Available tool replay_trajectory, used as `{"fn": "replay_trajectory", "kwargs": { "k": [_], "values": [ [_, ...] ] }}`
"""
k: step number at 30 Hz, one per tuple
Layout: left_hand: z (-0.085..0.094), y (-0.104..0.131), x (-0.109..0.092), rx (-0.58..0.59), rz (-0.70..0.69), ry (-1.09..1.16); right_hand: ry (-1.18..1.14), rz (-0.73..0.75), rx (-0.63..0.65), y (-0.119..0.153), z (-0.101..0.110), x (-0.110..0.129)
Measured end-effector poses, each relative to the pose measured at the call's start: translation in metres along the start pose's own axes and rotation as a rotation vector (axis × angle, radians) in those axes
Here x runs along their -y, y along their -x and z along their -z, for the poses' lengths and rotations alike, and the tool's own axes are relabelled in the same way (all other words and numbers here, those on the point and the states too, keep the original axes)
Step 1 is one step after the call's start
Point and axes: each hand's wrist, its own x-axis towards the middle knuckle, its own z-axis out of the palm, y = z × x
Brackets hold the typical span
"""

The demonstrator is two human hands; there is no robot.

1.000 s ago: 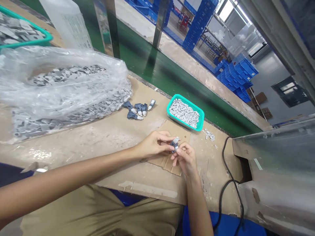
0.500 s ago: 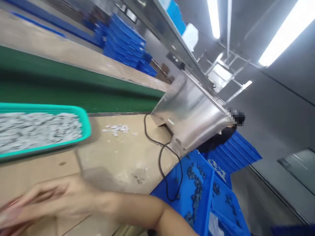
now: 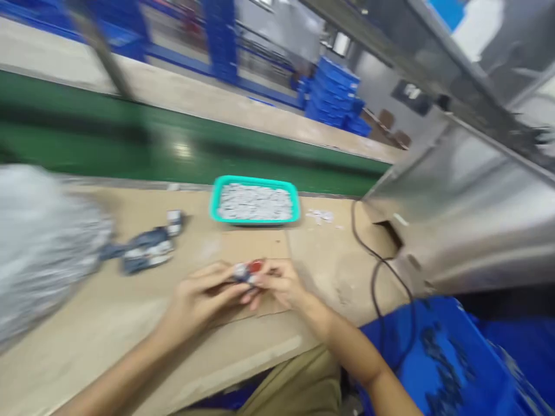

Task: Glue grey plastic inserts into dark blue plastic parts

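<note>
In the head view my two hands meet over the tan worktable, just in front of a teal tray full of small whitish pieces. My left hand is closed, pinching a small dark-and-white part between thumb and fingers. My right hand is closed around a small red object, its fingers against the same part. Motion blur hides what exactly the red object is. To the left, a loose cluster of similar dark-and-white parts lies on the table.
A large clear plastic bag stands at the left. White scraps lie right of the tray. A black cable loops beside a metal housing. Below right, a blue bin holds dark pieces. A green wall runs behind.
The view has swung left and down, so the tray is now central. Both hands are now in view and together on the dark-and-white part; earlier only one hand showed.
</note>
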Motion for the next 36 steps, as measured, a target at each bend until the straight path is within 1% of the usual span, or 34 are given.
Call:
{"fn": "replay_trajectory", "kwargs": {
  "k": [1, 3, 6, 9, 15, 19, 23, 25, 27, 29, 31, 33, 34, 36],
  "values": [
    [0.007, 0.006, -0.004, -0.027, -0.026, -0.072, -0.005, -0.007, -0.007, 0.001, 0.002, -0.002],
    [0.012, 0.010, -0.008, -0.009, -0.058, -0.118, 0.020, -0.009, -0.010, 0.000, 0.006, -0.006],
    [0.009, 0.007, -0.005, 0.027, -0.123, -0.120, 0.058, 0.015, 0.003, 0.001, 0.009, -0.011],
    [0.006, 0.007, -0.002, 0.055, -0.168, -0.147, 0.066, 0.009, 0.019, 0.001, 0.010, -0.012],
    [0.011, 0.007, -0.001, 0.117, -0.232, -0.176, 0.081, -0.028, 0.019, 0.002, 0.010, -0.007],
    [0.013, 0.003, 0.001, 0.138, -0.267, -0.194, 0.095, -0.031, -0.005, 0.002, 0.010, -0.009],
    [0.013, 0.001, 0.004, 0.119, -0.287, -0.194, 0.112, -0.006, -0.064, -0.002, 0.010, -0.014],
    [0.012, 0.000, 0.004, 0.083, -0.264, -0.171, 0.126, 0.011, -0.095, -0.004, 0.008, -0.014],
    [0.009, -0.002, 0.003, 0.009, -0.208, -0.117, 0.143, 0.025, -0.112, -0.003, 0.003, -0.011],
    [0.006, -0.002, 0.002, -0.053, -0.124, -0.023, 0.191, 0.067, -0.157, 0.000, -0.005, -0.005],
    [0.003, -0.001, 0.000, -0.084, -0.032, 0.101, 0.271, 0.132, -0.222, 0.006, -0.014, 0.001],
    [0.000, 0.002, -0.002, -0.118, 0.031, 0.222, 0.354, 0.188, -0.271, 0.013, -0.024, 0.005],
    [-0.001, 0.003, -0.003, -0.136, 0.041, 0.264, 0.384, 0.202, -0.280, 0.017, -0.028, 0.007],
    [-0.004, 0.007, -0.006, -0.161, 0.019, 0.298, 0.416, 0.223, -0.294, 0.022, -0.036, 0.008]
  ]
}}
